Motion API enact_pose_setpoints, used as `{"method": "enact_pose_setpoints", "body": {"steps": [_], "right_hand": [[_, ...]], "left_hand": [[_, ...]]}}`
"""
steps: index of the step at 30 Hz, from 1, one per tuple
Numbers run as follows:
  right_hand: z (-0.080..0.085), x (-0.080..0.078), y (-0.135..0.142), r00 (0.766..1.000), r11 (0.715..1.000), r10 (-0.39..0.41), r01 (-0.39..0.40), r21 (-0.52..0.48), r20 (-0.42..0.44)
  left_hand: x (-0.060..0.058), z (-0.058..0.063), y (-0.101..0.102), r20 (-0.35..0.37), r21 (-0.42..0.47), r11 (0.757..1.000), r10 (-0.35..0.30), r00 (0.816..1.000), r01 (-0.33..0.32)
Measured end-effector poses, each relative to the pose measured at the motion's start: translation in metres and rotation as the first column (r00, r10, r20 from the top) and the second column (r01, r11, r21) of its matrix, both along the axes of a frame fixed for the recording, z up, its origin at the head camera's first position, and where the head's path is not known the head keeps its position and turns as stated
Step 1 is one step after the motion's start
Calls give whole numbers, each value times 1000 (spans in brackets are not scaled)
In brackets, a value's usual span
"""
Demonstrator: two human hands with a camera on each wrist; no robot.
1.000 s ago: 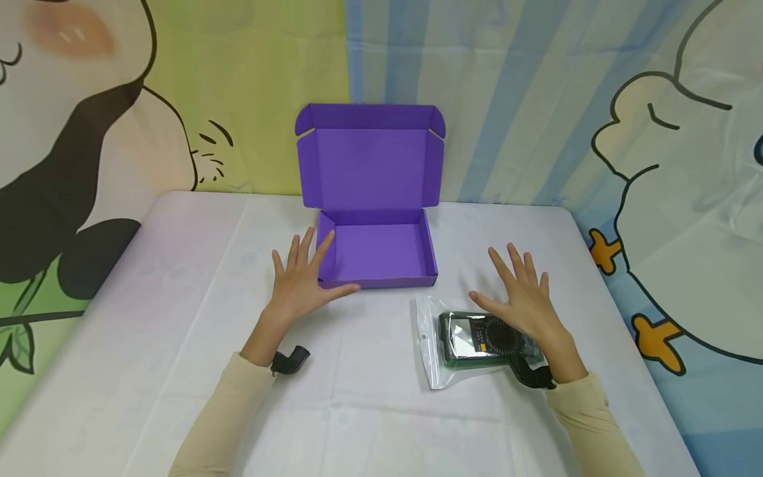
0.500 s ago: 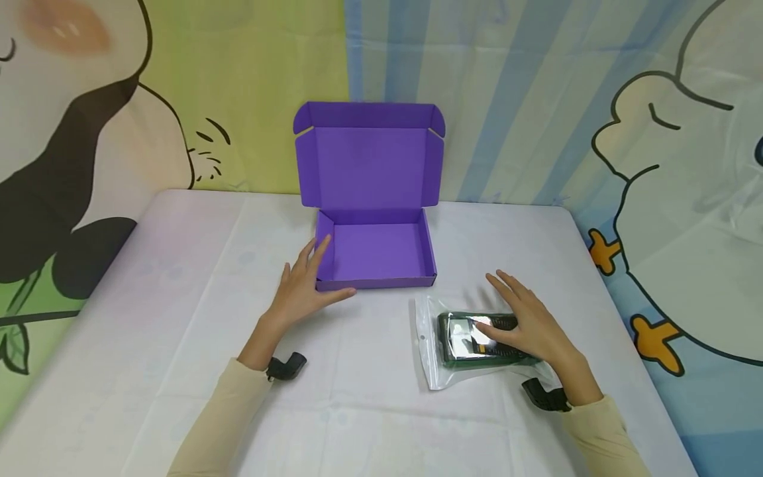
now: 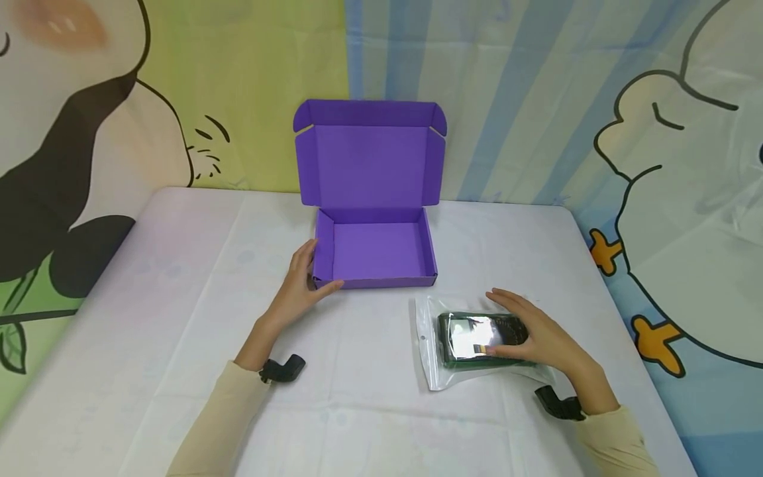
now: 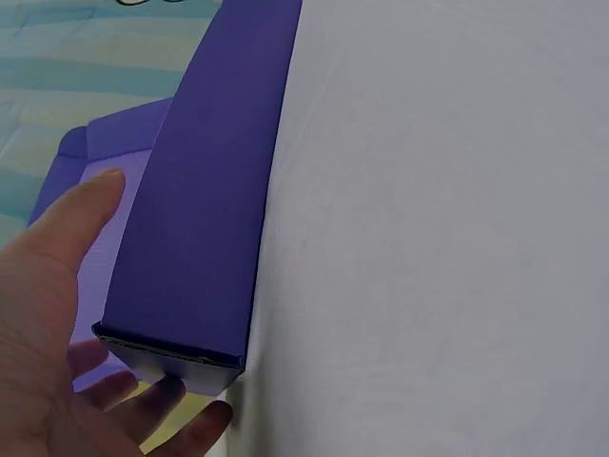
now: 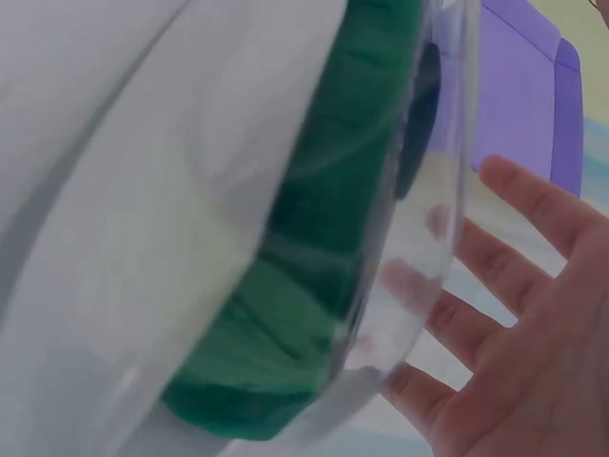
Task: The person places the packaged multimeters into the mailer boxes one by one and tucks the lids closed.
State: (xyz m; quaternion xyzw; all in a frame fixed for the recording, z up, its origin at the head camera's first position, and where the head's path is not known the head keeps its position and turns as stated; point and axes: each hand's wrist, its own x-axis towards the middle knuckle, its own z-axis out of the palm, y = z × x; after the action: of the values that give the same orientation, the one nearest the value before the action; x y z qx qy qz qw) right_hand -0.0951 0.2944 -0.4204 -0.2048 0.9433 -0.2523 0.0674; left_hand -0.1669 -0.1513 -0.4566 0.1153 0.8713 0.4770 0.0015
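An open purple cardboard box (image 3: 377, 165) stands at the table's back, its lid raised. My left hand (image 3: 290, 291) is at its front left corner: the fingers lie along the left side and the thumb points across the front edge. In the left wrist view the fingertips (image 4: 217, 416) are right by the box's end wall (image 4: 171, 367). To the front right lies a black multimeter with a green edge (image 3: 471, 334) in a clear plastic bag (image 3: 426, 358). My right hand (image 3: 545, 341) hangs over its right part, fingers spread, thumb near the front edge, hiding the dial.
A white cloth (image 3: 369, 424) covers the table. Behind stands a printed backdrop curtain (image 3: 268, 99) with cartoon animals. A black wrist camera (image 3: 283, 369) is strapped to the left wrist, another black camera (image 3: 559, 403) to the right.
Both hands have come down from spread-fingered poses. The left has closed in on the box's front left corner; the right has shifted slightly right and lowered over the multimeter. Box and bag stay put.
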Motion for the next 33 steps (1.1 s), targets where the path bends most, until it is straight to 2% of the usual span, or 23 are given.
{"method": "enact_pose_setpoints", "body": {"steps": [4, 8, 12, 16, 22, 27, 30, 33], "right_hand": [[-5, -1, 3, 999, 999, 45, -45, -22, 9], [-10, -1, 5, 997, 996, 78, -77, -42, 16], [-13, -1, 3, 996, 996, 93, -93, -8, -15], [-16, 1, -1, 993, 993, 110, -108, 42, -41], [-14, 7, -3, 991, 990, 106, -97, 103, -82], [-12, 12, -2, 987, 983, 83, -59, 174, -136], [-11, 14, -3, 979, 978, 84, -45, 205, -185], [-8, 14, -6, 962, 977, 89, -34, 210, -259]], "left_hand": [[-4, -5, -3, 12, 105, 994, 3, 1000, -5], [-8, -10, -6, 15, 165, 986, -3, 1000, 1], [-4, -3, -8, -10, 206, 979, 12, 1000, -10], [6, 6, -8, -29, 201, 979, 33, 999, -26], [11, 4, -7, -24, 230, 973, 36, 999, -29], [14, 1, -4, 15, 238, 970, 43, 999, -45], [15, 2, -2, 23, 245, 968, 51, 998, -55], [14, 3, 0, -8, 243, 969, 53, 999, -49]]}}
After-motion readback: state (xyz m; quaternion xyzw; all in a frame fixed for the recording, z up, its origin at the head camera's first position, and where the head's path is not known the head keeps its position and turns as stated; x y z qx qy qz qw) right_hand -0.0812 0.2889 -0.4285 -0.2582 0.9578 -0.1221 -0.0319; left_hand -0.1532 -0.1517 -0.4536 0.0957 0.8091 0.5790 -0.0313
